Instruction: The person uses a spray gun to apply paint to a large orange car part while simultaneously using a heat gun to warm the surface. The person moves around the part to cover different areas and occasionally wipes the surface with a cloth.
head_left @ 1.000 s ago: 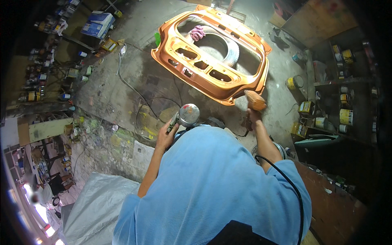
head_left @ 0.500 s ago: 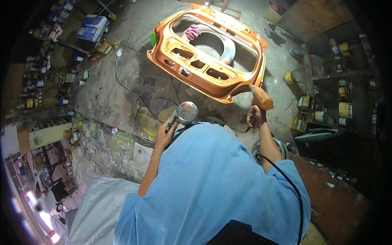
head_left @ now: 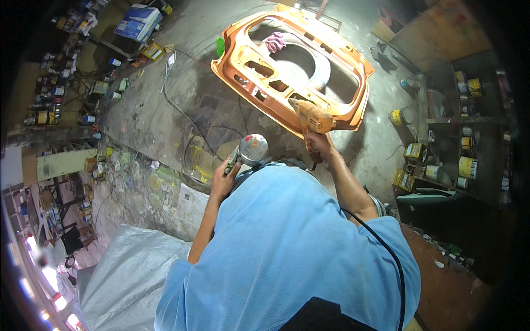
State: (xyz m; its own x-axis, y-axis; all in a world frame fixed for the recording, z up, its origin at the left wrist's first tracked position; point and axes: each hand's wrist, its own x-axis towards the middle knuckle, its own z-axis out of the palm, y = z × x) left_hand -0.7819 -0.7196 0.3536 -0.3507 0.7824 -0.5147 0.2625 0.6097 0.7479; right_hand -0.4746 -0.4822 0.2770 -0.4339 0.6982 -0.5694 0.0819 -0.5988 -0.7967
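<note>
My right hand [head_left: 319, 145] is wrapped round the handle of an orange heat gun [head_left: 313, 117]. Its nozzle points forward and left, over the near edge of an orange car tailgate panel [head_left: 234, 65]; I cannot tell whether they touch. Close to my body, my left hand [head_left: 223, 177] grips a spray gun [head_left: 231, 164] with a round metal cup [head_left: 254, 149], whose lid has red and pale paint marks. The tailgate has a large window opening and smaller cut-outs. Through the opening shows a tyre [head_left: 320, 69], with a pink crumpled cloth [head_left: 275, 42] at its edge.
A dark hose [head_left: 190, 122] curls across the stained floor at left. Shelves of cans [head_left: 466, 167] stand at right, more cans [head_left: 47, 117] at left. A black cord [head_left: 381, 241] runs over my right upper arm. A grey sheet [head_left: 132, 270] lies at lower left.
My right hand has swung the heat gun leftward, from the tailgate's right corner to its near middle edge. The left hand keeps the spray gun in about the same place. The view has shifted slightly.
</note>
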